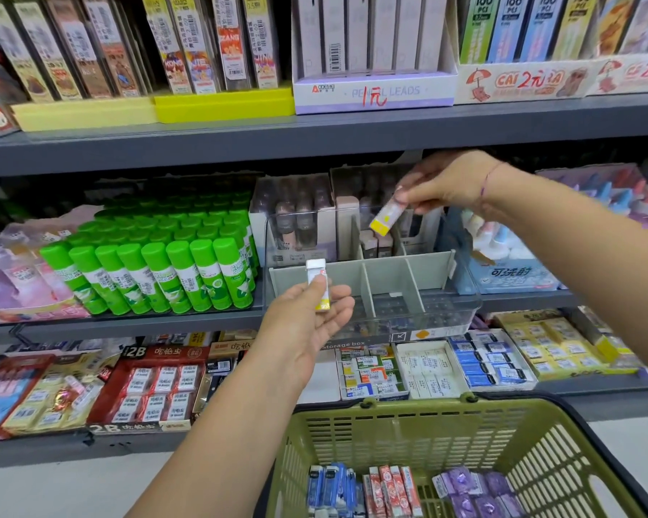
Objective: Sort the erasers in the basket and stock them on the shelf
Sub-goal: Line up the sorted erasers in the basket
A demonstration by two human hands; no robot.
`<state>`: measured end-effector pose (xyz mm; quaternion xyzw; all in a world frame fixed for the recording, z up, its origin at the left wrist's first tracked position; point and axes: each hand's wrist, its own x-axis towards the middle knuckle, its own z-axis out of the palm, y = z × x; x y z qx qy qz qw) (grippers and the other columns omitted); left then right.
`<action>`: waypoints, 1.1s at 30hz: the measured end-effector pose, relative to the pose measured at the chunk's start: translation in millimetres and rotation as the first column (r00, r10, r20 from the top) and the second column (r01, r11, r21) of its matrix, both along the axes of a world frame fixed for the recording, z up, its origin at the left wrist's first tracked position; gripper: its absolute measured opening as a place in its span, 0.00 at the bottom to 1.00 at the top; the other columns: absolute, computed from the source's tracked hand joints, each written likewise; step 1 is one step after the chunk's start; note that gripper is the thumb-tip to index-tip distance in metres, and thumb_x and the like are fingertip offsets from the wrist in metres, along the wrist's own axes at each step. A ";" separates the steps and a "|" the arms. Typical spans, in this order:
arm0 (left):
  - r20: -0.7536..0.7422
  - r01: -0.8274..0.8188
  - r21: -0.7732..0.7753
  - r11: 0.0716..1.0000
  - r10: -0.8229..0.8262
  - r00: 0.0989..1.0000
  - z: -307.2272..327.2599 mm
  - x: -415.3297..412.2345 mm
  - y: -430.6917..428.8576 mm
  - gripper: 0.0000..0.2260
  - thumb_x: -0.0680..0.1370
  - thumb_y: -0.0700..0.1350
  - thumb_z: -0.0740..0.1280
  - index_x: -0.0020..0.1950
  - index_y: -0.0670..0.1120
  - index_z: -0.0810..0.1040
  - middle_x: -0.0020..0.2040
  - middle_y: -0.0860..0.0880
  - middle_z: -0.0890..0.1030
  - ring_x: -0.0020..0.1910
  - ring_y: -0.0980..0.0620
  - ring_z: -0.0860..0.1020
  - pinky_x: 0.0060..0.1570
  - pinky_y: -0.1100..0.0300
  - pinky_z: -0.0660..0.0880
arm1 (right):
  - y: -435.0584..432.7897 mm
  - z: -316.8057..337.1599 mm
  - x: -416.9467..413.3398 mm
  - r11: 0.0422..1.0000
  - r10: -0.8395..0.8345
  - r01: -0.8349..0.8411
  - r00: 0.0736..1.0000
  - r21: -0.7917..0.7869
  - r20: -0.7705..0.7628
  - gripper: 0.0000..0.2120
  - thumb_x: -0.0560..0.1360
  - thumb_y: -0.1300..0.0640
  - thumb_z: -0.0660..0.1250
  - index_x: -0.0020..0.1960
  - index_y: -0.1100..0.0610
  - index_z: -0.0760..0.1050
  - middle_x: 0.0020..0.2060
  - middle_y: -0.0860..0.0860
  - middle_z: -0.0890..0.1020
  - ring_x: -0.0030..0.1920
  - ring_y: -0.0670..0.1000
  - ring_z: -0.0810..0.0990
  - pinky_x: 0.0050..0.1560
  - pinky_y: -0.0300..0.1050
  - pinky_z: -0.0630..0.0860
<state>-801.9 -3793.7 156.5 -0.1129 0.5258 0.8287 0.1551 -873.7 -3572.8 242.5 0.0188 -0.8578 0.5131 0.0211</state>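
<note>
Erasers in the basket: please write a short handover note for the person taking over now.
Left grip holds a white-and-yellow eraser in front of the clear divided box.
Right grip pinches a yellow-ended eraser above the box's back compartments.
Neither is set down yet.
Left to stock: blue erasers, red erasers and purple erasers in the green basket.

Bright even light (edges bowed, blurred)
</note>
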 end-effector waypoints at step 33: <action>-0.084 0.062 -0.088 0.994 -0.069 0.994 -2.3 5.7 3.8 0.07 0.76 0.44 0.69 0.50 0.42 0.81 0.42 0.46 0.86 0.36 0.56 0.83 0.34 0.67 0.77 | -59.5 -37.8 24.1 0.931 0.312 -0.304 0.950 0.199 -0.005 0.13 0.75 0.48 0.68 0.45 0.58 0.82 0.34 0.48 0.81 0.32 0.40 0.75 0.34 0.32 0.72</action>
